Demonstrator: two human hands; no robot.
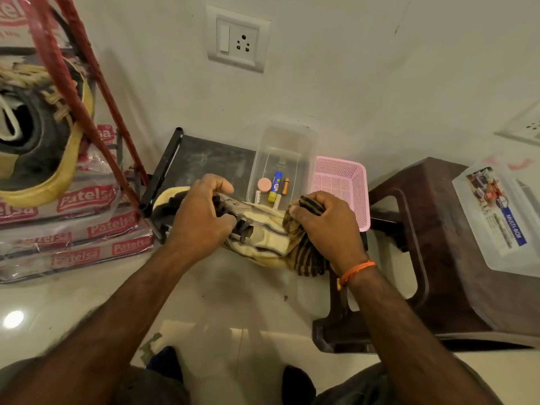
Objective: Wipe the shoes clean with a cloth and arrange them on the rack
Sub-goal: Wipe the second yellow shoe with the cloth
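Both hands hold: left point(201, 211) shoe point(263, 238); right point(324, 226) cloth point(306, 255).

Hands counted: 2, left hand point(201, 213), right hand point(324, 226) | shoes seen: 2, held shoe point(264, 239), second shoe point(41, 135) upper left | cloth point(306, 258): 1 | clear tub point(285, 162): 1, small items inside: 6 | pink basket point(342, 185): 1 | brown stool point(438, 244): 1 | lidded box point(499, 217): 1 | wall sockets noted: 2 | stacked Patelsa packs point(76, 229): at least 3, exact count not determinable
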